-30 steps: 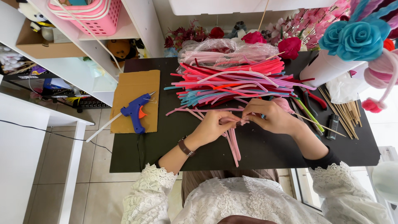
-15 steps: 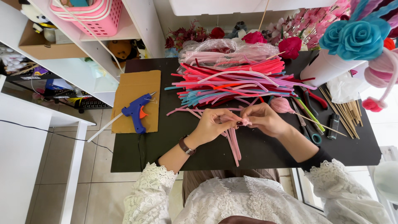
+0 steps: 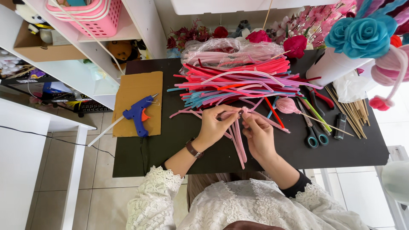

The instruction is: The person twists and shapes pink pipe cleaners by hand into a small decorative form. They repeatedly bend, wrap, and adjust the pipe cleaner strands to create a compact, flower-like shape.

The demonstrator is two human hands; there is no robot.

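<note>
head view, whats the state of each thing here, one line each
left hand: pinching the pink pipe cleaners
right hand: pinching the same bundle
pink pipe cleaners: bunched, ends trailing on the table
pipe cleaner pile: loose, heaped
glue gun: lying on cardboard, untouched
scissors: closed, flat on the table
plastic bag: crumpled behind the pile
skewers: lying loose

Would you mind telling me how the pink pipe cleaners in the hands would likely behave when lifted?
Probably floppy yet shape-holding: the pipe cleaners droop in curves below the left hand and right hand. Likely light, since fingertips alone hold the bunch. Their fuzzy surface should resist slipping.
</note>
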